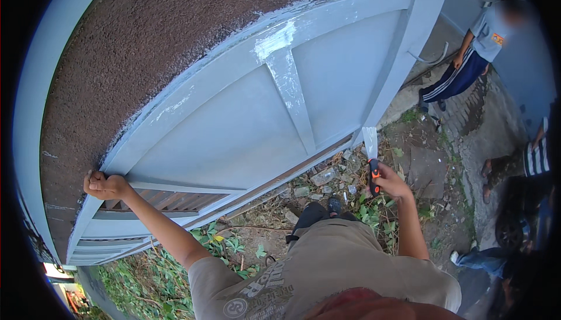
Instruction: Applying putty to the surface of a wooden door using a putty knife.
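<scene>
My right hand (394, 183) is closed around the black and orange handle of a putty knife (374, 174). Its wide blade (370, 139) points away from me, with whitish stuff on it, close to the right post (397, 69) of a grey-painted panel. At the left, my left hand (105, 185) has its fingers curled over the frame's edge, against the rough brown surface (146, 34). Between my hands spreads the grey panel (222, 121) with raised rails. A fresh white patch (276, 41) covers the joint of the curved rail (234, 66) and the short divider (290, 95), with thinner smears around it.
Rubble (323, 176) and leafy plants (158, 279) cover the ground around my feet. Louvre slats (166, 199) sit low on the left. On the right, one person (467, 57) stands by the wall; others are partly visible beside a dark wheel (509, 229). A curved hook (429, 60) juts near the post.
</scene>
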Motion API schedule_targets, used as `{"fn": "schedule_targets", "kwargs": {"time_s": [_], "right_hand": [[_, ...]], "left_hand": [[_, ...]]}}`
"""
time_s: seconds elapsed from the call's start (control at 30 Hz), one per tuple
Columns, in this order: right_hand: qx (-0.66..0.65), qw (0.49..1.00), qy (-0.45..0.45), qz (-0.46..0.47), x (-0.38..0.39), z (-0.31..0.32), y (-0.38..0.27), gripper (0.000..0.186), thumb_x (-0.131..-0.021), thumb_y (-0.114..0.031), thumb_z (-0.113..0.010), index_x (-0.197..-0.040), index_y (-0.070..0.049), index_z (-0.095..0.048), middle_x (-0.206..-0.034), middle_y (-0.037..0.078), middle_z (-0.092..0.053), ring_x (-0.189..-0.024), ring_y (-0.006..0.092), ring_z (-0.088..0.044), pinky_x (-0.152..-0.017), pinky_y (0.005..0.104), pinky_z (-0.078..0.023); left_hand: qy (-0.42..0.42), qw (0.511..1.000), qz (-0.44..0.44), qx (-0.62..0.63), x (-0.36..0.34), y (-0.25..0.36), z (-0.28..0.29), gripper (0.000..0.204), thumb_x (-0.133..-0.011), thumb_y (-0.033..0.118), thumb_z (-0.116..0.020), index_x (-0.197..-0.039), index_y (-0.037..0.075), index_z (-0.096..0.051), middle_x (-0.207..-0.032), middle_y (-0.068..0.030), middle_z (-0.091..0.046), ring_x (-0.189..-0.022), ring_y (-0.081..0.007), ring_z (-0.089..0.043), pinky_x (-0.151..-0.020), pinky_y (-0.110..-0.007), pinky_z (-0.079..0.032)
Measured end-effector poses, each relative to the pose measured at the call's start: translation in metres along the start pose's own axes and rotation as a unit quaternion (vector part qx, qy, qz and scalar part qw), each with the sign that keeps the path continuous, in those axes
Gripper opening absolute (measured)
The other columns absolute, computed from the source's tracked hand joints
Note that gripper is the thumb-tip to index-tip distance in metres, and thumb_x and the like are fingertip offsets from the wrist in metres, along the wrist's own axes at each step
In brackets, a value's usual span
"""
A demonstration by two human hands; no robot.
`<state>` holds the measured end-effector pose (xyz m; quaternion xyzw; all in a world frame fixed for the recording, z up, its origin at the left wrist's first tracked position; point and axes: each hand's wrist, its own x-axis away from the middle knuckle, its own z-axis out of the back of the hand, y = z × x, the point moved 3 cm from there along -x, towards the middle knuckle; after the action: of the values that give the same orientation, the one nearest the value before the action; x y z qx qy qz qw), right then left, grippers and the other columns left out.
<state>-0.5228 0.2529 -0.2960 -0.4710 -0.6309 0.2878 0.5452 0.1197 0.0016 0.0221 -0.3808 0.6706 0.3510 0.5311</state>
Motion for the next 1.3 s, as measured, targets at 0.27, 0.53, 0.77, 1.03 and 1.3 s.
{"fn": "schedule_targets", "kwargs": {"time_s": [0.27,0.53,0.77,1.03,1.3], "right_hand": [[-0.015,0.997,0.063,0.040,-0.020,-0.161,0.045,0.021,-0.097,-0.021,-0.060,-0.105,-0.006,-0.050,-0.072,0.002,-0.051,-0.045,0.0080,-0.046,-0.041,0.0260,-0.036],[0.170,0.873,0.229,0.395,-0.020,-0.237,-0.147,0.058,-0.096,-0.022,-0.063,-0.145,-0.003,-0.039,-0.078,0.008,-0.056,-0.068,0.0114,-0.051,-0.066,0.0266,-0.044],[0.144,0.789,0.338,0.491,-0.044,-0.245,-0.215,0.040,-0.098,-0.028,-0.062,-0.127,-0.001,-0.059,-0.077,0.008,-0.064,-0.068,0.0097,-0.055,-0.065,0.0260,-0.047],[0.193,0.780,0.342,0.488,-0.069,-0.262,-0.174,0.039,-0.098,-0.027,-0.061,-0.129,-0.003,-0.057,-0.091,0.014,-0.069,-0.076,0.0221,-0.067,-0.071,0.0332,-0.052],[0.234,0.775,0.369,0.457,-0.040,-0.262,-0.157,0.040,-0.097,-0.032,-0.060,-0.126,-0.004,-0.057,-0.084,0.014,-0.068,-0.071,0.0300,-0.066,-0.066,0.0391,-0.050]], "left_hand": [[0.007,0.998,-0.029,0.060,0.002,-0.002,-0.008,0.050,-0.110,0.036,-0.026,-0.093,-0.003,-0.052,-0.058,-0.0013,-0.041,-0.047,-0.0101,-0.032,-0.044,-0.025,-0.028],[0.011,0.994,-0.038,0.100,0.001,0.008,-0.005,0.049,-0.110,0.035,-0.023,-0.093,-0.002,-0.051,-0.057,0.0011,-0.038,-0.044,-0.0075,-0.028,-0.042,-0.022,-0.025],[-0.003,0.989,-0.033,0.145,0.003,0.002,0.003,0.048,-0.109,0.036,-0.023,-0.095,0.000,-0.051,-0.056,0.0002,-0.036,-0.044,-0.0074,-0.025,-0.047,-0.022,-0.026],[0.002,0.987,-0.064,0.148,0.005,-0.029,0.013,0.054,-0.110,0.036,-0.022,-0.092,-0.005,-0.053,-0.054,-0.0021,-0.041,-0.045,-0.0116,-0.033,-0.046,-0.027,-0.035],[-0.001,0.904,0.041,0.425,0.043,0.041,-0.065,0.034,-0.108,0.032,-0.038,-0.093,0.004,-0.048,-0.068,-0.0018,-0.042,-0.052,-0.0130,-0.033,-0.049,-0.030,-0.032]]}}
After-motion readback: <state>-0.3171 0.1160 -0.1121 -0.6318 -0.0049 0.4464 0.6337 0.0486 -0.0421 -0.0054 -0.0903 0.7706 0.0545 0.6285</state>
